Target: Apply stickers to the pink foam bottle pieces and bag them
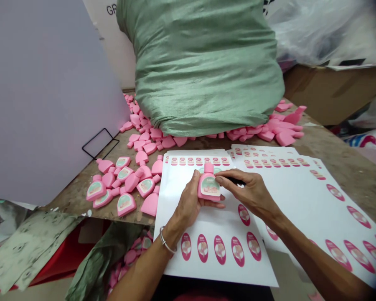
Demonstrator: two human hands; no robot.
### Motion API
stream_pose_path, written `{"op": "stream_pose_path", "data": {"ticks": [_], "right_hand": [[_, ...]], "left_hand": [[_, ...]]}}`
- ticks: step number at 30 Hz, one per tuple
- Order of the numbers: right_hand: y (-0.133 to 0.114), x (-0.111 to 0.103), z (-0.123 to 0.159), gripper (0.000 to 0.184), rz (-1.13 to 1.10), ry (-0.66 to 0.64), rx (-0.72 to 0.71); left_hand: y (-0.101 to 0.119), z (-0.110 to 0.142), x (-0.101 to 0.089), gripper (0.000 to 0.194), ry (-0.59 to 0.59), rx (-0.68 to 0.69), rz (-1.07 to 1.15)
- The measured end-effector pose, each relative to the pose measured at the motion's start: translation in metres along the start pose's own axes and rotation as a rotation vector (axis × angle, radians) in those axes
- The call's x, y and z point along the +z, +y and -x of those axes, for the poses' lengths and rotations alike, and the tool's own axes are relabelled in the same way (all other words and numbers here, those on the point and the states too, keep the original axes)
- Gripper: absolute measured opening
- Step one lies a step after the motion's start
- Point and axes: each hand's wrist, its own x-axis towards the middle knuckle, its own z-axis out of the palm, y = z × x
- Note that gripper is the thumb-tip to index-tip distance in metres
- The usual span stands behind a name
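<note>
My left hand (190, 200) grips a small pink bottle (203, 192) upright, its cap pointing away from me. A green and white label with a picture on it covers the bottle's front. Thumb and finger of my right hand (249, 188) pinch at the right edge of that label. A slim black tool (236, 181) shows within the right hand; its kind is hidden by the fingers. Beneath both hands lies a white sheet of stickers (213, 221) with oval pink stickers along its lower part and small ones across the top.
More sticker sheets (288, 188) overlap at the right. Labelled and plain pink bottles (125, 205) lie left on the brown table (72, 196). A large green sack (203, 71) stands behind, pink bottles around its base. A black wire stand (100, 144) leans near the pale panel (44, 92).
</note>
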Motion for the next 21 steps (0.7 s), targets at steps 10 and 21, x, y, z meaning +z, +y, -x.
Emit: {"op": "stream_pose_path", "data": {"ticks": [10,21], "right_hand": [[0.002,0.002,-0.002,0.033,0.272,0.165,-0.109],[0.096,-0.051,-0.095,0.054,0.582,0.237,0.344]], "left_hand": [[0.007,0.009,-0.002,0.033,-0.149,0.049,-0.107],[0.025,0.037,-0.076,0.054,0.304,0.070,-0.671]]}}
